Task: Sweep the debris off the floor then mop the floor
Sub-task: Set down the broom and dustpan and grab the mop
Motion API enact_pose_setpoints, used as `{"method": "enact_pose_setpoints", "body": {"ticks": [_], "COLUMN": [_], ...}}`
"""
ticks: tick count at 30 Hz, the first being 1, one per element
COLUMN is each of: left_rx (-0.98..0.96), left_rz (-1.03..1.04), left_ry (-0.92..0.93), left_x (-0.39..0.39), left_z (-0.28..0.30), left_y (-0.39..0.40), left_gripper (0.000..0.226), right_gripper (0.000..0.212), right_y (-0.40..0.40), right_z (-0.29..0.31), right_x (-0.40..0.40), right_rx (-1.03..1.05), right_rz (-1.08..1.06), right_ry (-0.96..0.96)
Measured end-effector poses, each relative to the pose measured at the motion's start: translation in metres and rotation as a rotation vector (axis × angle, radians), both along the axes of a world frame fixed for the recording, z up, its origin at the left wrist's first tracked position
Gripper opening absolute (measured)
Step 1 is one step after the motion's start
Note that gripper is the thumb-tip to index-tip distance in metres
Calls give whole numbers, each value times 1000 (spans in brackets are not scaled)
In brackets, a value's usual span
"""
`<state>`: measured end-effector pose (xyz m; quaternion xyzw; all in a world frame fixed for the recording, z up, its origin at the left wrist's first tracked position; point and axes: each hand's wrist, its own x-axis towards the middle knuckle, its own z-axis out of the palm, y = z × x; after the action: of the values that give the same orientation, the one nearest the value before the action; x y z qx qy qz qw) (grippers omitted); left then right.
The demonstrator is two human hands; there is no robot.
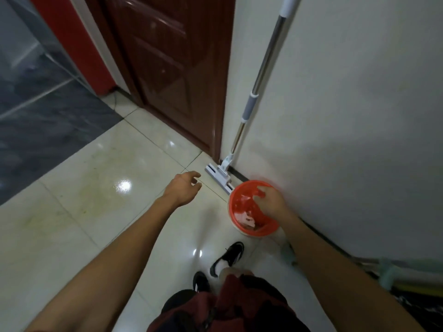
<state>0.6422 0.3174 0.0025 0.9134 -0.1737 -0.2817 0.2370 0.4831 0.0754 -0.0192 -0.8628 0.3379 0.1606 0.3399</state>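
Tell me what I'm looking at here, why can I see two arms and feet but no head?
The camera sits on the person's head and looks down, so you see what they see: their own arms, shorts and shoes. There is just this one picture.

The left hand is stretched out over the shiny tiled floor, fingers loose and holding nothing. The right hand reaches over an orange bin that stands by the white wall. Scraps of rubbish lie inside the bin. I cannot tell whether that hand is gripping anything.

Leaning on the wall is a mop with a long metal handle, its flat head resting on the floor next to the bin. Beside it is a dark brown door. Nobody is touching the mop.
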Motion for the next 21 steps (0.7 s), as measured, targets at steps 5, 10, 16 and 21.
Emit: {"method": "enact_pose_setpoints", "body": {"ticks": [5,10,16,21], "left_rx": [-46,-73,-137,-220], "left_rz": [109,99,5,-89], "left_ry": [17,28,8,45], "left_x": [50,100,149,198], "left_z": [2,7,17,21], "left_y": [-29,-75,-142,-205], "left_gripper": [37,36,34,36], "right_gripper": [41,49,49,50], "right_y": [-32,-69,-106,-131], "right_z": [19,31,51,62], "right_x": [65,120,167,213], "right_rx": [69,139,141,184], "right_rz": [-76,-156,-174,-283], "right_ry": [-70,-116,-178,-273]}}
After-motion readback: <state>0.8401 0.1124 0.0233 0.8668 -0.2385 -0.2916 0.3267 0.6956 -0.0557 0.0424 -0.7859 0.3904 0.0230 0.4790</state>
